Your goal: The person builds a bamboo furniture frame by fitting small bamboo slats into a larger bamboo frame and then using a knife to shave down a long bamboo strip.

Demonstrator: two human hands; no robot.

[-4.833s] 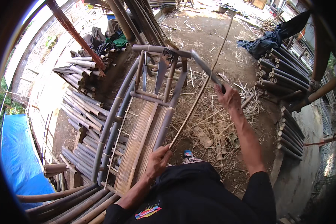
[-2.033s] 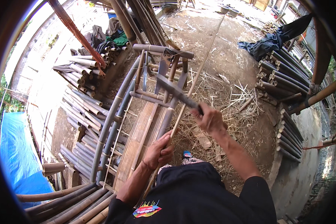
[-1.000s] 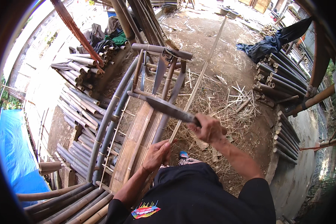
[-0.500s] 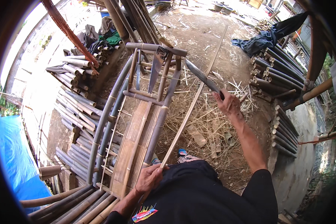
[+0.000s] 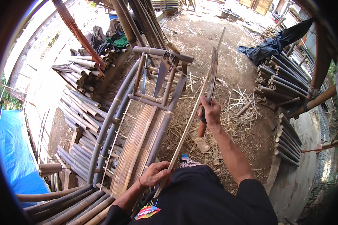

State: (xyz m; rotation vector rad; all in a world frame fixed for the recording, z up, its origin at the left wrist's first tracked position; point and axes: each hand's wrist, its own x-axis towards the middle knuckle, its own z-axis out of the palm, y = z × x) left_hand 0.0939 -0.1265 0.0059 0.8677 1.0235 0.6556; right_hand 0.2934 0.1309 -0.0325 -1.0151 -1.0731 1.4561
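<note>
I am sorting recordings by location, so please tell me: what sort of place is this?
Probably a bamboo workshop, at least partly open-air: there are stacked bamboo poles at the side, a slatted bamboo frame and, below the hands, many scattered straw-like scraps.

A bamboo frame (image 5: 133, 146) stands left of the strip (image 5: 184, 133).

Pale shavings (image 5: 234, 137) on dirt floor (image 5: 193, 50)
</note>
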